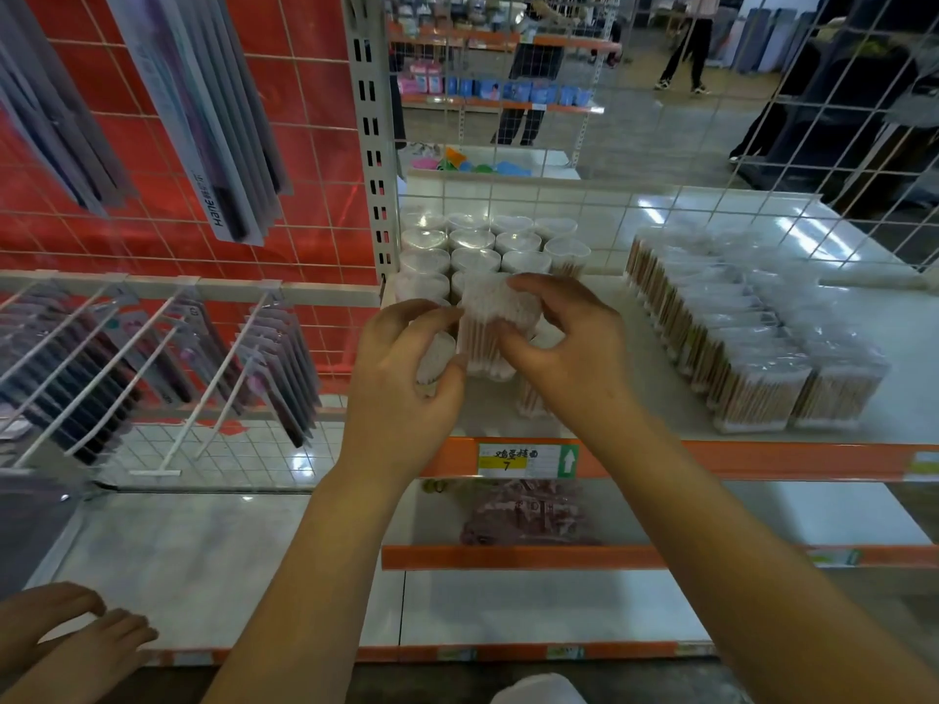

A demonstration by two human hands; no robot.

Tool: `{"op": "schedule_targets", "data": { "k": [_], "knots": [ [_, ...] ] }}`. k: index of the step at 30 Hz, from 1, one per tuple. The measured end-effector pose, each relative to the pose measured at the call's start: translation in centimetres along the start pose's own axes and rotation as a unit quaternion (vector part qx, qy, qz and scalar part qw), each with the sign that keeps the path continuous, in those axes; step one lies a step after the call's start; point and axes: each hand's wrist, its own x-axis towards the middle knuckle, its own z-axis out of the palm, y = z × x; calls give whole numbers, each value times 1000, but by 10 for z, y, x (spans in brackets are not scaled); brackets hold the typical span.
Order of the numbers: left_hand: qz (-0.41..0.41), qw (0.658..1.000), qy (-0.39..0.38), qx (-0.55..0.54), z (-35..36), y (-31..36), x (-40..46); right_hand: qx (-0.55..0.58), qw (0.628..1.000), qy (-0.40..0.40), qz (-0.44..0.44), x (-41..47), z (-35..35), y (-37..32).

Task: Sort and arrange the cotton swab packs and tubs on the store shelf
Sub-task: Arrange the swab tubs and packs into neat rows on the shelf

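Both hands work at the front-left part of the white shelf, above its orange edge strip. The right hand grips a clear tub of cotton swabs from the right side, fingers curled over its top and thumb pressed on its front face; the tub is raised slightly, wooden sticks upright. The left hand holds a second, smaller tub in its curled fingers, just left of the first and touching it.

Behind the hands stands a block of round and heart-shaped swab tubs in tidy rows against the wire grid back, next to the slotted upright post. Another tub sits low on the shelf under the right wrist, partly hidden. To the right, well apart from the tubs, rows of flat swab packs stand on edge in two long lines.

A yellow price label is on the orange strip below the hands. Lower shelf holds a reddish bag of goods. At left, hanging packs on white hooks in front of a red panel. Another person's hands rest at the bottom-left corner.
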Motion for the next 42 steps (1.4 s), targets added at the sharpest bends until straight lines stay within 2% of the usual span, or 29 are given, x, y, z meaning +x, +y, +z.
{"op": "schedule_targets", "data": {
  "k": [3,7,13,16,23,29,32,38,40,42],
  "knots": [
    [-29,996,-11,-82,-1,7,3,58,997,-20,49,2,-12,-16],
    [-62,981,-33,-182,-3,13,4,76,995,-27,60,2,-25,-37],
    [-108,934,-103,-325,-6,20,2,118,988,-38,88,-2,-35,-47],
    [-111,925,-133,-339,-7,23,4,197,971,-56,123,-3,-35,-46],
    [-149,911,-115,-366,-11,31,7,287,941,-89,158,-12,-35,-41],
    [-176,904,-136,-365,-15,33,4,349,920,-40,174,-28,-26,-35],
    [-189,879,-138,-415,-18,31,1,370,912,-15,177,-31,-22,-33],
    [-266,787,-95,-548,-17,32,-2,404,906,26,126,-35,-19,-37],
    [-279,780,-87,-553,-16,32,-3,415,901,36,119,-37,-17,-38],
    [-282,785,-77,-546,-15,31,-4,389,915,47,95,-39,-14,-35]
  ]
}}
